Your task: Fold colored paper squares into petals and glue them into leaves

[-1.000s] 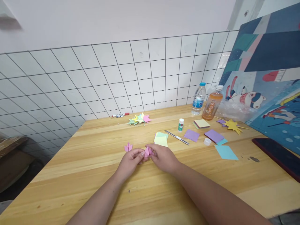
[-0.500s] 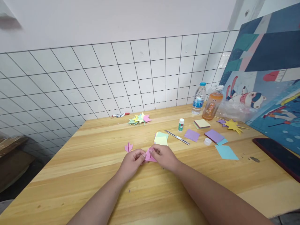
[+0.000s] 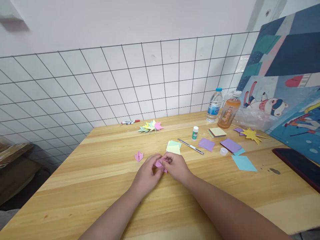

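Between my two hands is a piece of pink origami paper [image 3: 158, 163], partly folded and largely covered by fingers. My left hand [image 3: 148, 172] grips its left side, thumb in front and fingers behind. The fingertips of my right hand [image 3: 176, 165] pinch its right side. A finished-looking pink folded piece [image 3: 139, 156] lies on the table just left of my left hand. Right behind my hands is a stack of pale yellow and green paper squares [image 3: 173, 148].
Behind are a folded paper cluster [image 3: 151, 126] and markers [image 3: 130, 122]. To the right lie a craft knife [image 3: 190, 146], glue stick [image 3: 195, 133], purple paper [image 3: 206, 144], blue paper [image 3: 244, 163], a white cap [image 3: 223, 151], a water bottle [image 3: 214, 106], an orange drink bottle [image 3: 229, 111] and a phone [image 3: 297, 168].
My left hand has shifted right and turned, its thumb now in front of the pink paper's lower part. More of the paper is covered. The view has moved slightly.
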